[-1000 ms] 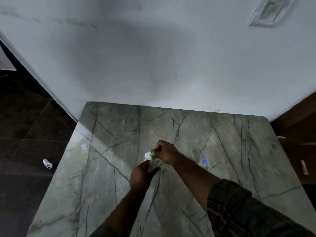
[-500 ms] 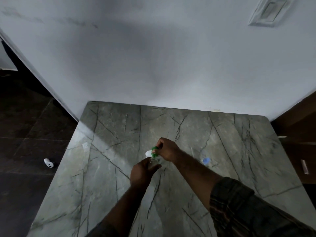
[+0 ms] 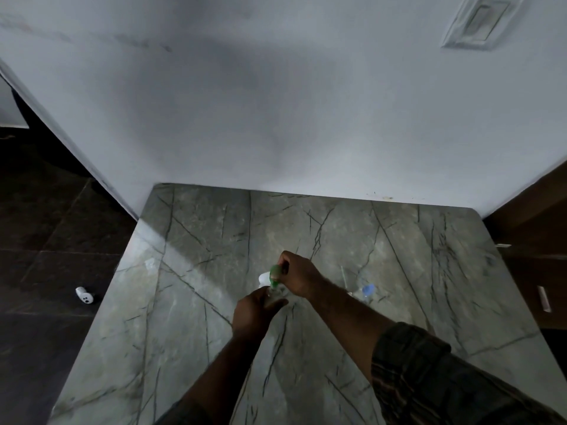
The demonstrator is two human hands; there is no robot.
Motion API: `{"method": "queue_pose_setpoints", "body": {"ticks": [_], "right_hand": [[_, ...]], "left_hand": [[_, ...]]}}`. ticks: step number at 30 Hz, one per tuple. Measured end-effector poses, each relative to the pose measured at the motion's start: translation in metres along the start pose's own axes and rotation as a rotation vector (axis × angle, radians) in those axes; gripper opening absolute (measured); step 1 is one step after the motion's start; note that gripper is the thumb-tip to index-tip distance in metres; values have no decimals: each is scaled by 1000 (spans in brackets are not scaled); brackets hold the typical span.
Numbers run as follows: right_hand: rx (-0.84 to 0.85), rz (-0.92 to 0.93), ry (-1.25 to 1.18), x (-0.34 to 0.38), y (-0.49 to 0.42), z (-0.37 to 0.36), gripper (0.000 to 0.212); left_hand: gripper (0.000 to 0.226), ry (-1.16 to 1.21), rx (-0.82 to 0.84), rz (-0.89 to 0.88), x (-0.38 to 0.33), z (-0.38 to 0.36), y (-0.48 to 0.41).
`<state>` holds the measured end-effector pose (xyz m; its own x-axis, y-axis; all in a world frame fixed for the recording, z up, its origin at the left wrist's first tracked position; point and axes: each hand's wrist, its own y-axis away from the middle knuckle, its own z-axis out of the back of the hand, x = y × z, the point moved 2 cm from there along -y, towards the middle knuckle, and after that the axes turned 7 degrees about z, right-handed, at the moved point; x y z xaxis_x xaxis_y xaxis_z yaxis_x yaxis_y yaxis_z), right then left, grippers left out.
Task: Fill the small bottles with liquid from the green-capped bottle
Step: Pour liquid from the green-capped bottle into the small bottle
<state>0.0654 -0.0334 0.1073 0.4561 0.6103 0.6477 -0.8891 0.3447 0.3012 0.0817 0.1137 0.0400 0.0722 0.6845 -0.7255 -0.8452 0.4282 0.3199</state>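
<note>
My right hand grips the white green-capped bottle, tipped so its green end points down over a small clear bottle. My left hand is wrapped around that small bottle, which stands on the grey marble table; most of it is hidden by my fingers. Another small clear bottle with a blue cap stands on the table to the right of my right forearm.
A thin clear stick-like item lies next to the blue-capped bottle. A white wall rises behind the table. On the dark floor to the left lies a small white object. Brown furniture stands at the right.
Both hands stay together over the small bottle; the green-capped bottle has tipped slightly more downward. The view has barely shifted.
</note>
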Motion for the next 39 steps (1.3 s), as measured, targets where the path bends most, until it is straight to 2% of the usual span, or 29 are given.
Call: {"method": "queue_pose_setpoints", "body": {"ticks": [5, 9, 14, 19, 39], "right_hand": [[-13, -13, -17, 4, -2, 6, 23], [4, -13, 2, 2, 0, 1, 18], [7, -15, 13, 8, -3, 8, 17], [13, -34, 35, 7, 0, 3, 16], [16, -59, 55, 9, 3, 6, 14]], "left_hand": [[37, 22, -34, -2, -3, 3, -3], [38, -56, -23, -20, 0, 1, -4], [38, -32, -50, -16, -3, 2, -6], [40, -61, 0, -9, 1, 0, -7], [32, -39, 13, -3, -3, 2, -3]]}}
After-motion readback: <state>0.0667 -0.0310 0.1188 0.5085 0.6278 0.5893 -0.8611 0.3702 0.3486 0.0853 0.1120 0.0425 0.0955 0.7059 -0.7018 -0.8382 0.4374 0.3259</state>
